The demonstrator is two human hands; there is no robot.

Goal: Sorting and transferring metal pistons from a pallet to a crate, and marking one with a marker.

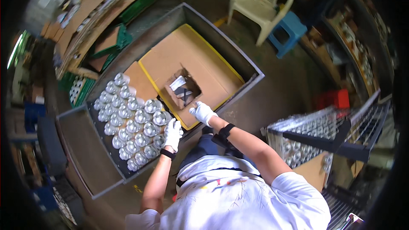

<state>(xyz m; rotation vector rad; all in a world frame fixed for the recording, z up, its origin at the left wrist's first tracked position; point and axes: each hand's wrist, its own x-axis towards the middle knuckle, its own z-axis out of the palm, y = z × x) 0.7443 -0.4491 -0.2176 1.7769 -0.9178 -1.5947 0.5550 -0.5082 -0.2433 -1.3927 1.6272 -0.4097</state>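
Note:
My left hand (pixel 173 134), in a white glove, is beside the near right edge of a group of clear round glass pieces (pixel 133 126) that look like jars. Its fingers are loosely bent and apart, with no held object visible. Also white-gloved, my right hand (pixel 203 113) hovers over the near edge of a yellow-edged cardboard sheet (pixel 213 66). The fingers on that hand are slightly spread, and nothing shows between them. Just beyond it, a small opened cardboard box (pixel 174 98) contains dark and whitish pieces.
A large grey-walled bin (pixel 222 38) surrounds the cardboard and the glass. Beyond it stand a cream plastic chair (pixel 260 6) and a blue stool (pixel 288 32). To the right, a dark metal rack (pixel 324 142) stands by more glass pieces. Shelves (pixel 353 38) line the far right.

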